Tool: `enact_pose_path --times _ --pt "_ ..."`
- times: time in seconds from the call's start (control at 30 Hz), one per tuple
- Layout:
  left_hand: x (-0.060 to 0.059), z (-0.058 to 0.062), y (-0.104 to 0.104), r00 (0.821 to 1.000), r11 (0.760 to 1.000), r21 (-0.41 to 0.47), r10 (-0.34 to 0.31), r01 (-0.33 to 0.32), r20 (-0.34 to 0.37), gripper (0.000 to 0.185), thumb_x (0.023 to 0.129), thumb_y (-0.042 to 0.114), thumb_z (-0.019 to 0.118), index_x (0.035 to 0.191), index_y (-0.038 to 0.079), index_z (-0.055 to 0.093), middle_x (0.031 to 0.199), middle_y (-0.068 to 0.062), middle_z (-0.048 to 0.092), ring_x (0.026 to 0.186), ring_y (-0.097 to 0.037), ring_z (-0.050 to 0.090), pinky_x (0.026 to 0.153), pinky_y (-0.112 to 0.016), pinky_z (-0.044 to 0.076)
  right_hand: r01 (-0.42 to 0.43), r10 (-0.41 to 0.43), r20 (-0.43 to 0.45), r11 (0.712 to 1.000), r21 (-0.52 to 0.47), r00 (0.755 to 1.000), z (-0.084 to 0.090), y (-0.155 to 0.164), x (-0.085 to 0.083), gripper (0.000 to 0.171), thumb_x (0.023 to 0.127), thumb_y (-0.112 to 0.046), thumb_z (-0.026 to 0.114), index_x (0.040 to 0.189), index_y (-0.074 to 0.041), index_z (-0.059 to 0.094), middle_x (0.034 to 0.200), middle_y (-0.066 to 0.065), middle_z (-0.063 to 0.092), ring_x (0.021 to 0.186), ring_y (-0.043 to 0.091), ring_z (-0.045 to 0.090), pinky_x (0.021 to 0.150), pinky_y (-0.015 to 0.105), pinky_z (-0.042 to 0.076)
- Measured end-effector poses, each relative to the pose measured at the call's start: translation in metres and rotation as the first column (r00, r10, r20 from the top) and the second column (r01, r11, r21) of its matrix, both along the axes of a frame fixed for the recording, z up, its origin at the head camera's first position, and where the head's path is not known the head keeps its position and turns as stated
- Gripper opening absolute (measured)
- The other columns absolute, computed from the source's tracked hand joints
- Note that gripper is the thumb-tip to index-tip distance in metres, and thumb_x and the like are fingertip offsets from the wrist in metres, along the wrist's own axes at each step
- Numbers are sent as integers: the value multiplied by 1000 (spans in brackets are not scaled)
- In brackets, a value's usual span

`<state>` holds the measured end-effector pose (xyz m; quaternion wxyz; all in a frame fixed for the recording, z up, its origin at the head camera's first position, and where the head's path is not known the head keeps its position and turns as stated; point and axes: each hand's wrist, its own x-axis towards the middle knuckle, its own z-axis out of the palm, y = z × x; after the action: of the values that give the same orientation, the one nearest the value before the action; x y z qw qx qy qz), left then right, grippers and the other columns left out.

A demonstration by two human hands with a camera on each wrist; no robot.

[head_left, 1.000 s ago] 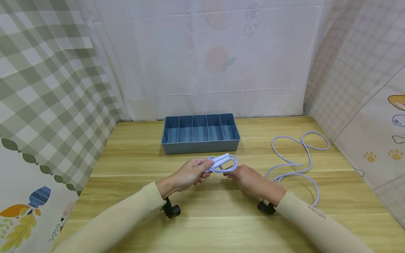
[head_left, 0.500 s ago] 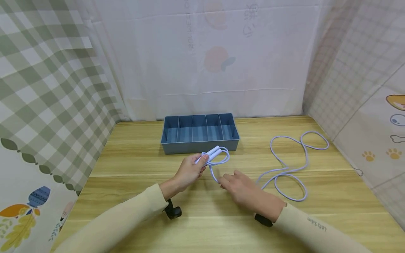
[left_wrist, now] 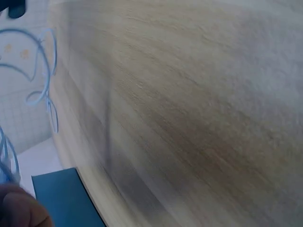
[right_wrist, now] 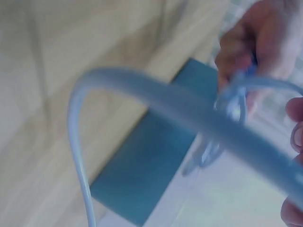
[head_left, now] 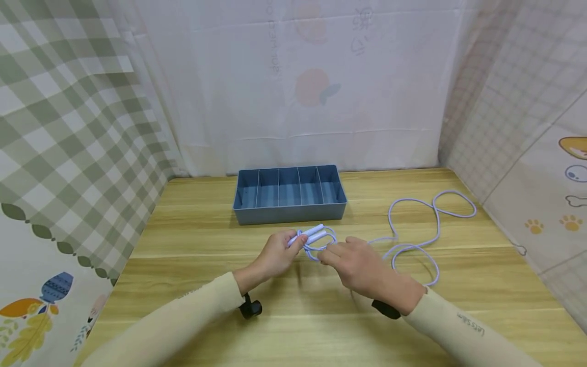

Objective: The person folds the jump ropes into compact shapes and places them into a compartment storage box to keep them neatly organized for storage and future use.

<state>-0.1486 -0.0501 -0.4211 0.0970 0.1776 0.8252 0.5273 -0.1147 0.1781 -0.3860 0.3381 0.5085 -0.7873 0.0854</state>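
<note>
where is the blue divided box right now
In the head view, the blue divided box stands mid-frame toward the back of the table, just beyond the left hand, with loose rope to its right.

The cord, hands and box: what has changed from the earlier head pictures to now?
The near loop of the loose cord has shifted left, toward the hands. The left hand briefly raised the white handles, then lowered them. The right hand now sits slightly lower in view. Nothing was clearly let go: the left hand still grips the handles, the right the cord. The blue box stayed put.
</note>
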Motion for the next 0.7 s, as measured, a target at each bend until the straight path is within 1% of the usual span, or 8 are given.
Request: enact_pose_path --times 0.1,0.17,0.23,0.33,0.4,0.5,0.6,0.7 --pt "3 0 1 995 995 -30 -91 90 -29 37 108 32 54 84 4 60 65 5 44 55 -8 37 49 -22 29 5 -4 11 999 -42 1000 8 5 -7 11 94 -6 55 91 -14 62 72 -6 52 50 11 34 47 22 25" --pt "5 0 1 988 988 -45 -150 149 -28 35 109 31 53 89 5 63 67 6 46 56 -8 38 50 -22 30 6 -4 40 998 -62 999 13 9 -11 9 94 -7 57 92 -14 64 73 -6 55 50 12 36 46 23 29" --pt "8 1 2 978 977 -59 -208 206 -31 33 109 30 52 95 4 66 69 6 47 59 -8 39 52 -23 31 -5 11 78 997 -78 997 16 13 -16 13 97 -6 56 94 -13 66 76 -6 59 50 12 41 45 24 34" --pt "11 1 3 958 956 -79 -285 281 -40 30 110 29 51 98 6 66 72 7 47 61 -6 39 55 -23 33 -22 34 141 996 -90 989 18 17 -22 23 108 -18 51 95 -12 69 80 -5 64 54 10 51 46 23 41" --pt "13 2 4 941 942 -74 -333 328 -59 27 110 27 51 98 7 66 72 7 46 62 -5 39 56 -22 33 -27 43 184 996 -90 982 18 19 -26 33 111 -27 46 94 -12 70 80 -6 65 56 8 55 47 22 43" --pt "15 3 5 912 917 -61 -398 393 -98 24 110 24 51 97 8 65 72 7 44 62 -4 38 57 -21 34 -40 61 245 995 -91 968 17 21 -33 29 108 -30 53 93 -13 72 79 -6 65 60 6 56 51 22 46" --pt "16 5 5 883 893 -48 -450 447 -134 26 110 22 51 96 4 63 71 8 42 62 -3 37 57 -21 33 -56 83 313 994 -92 946 15 24 -39 15 101 -23 64 93 -14 73 78 -7 65 62 4 55 54 22 48" --pt "17 5 6 857 870 -43 -492 492 -154 25 110 19 51 97 0 62 71 9 42 63 -2 36 58 -19 33 -77 109 388 992 -96 915 12 25 -44 6 97 -17 70 94 -14 75 82 -9 68 67 3 58 58 22 50"
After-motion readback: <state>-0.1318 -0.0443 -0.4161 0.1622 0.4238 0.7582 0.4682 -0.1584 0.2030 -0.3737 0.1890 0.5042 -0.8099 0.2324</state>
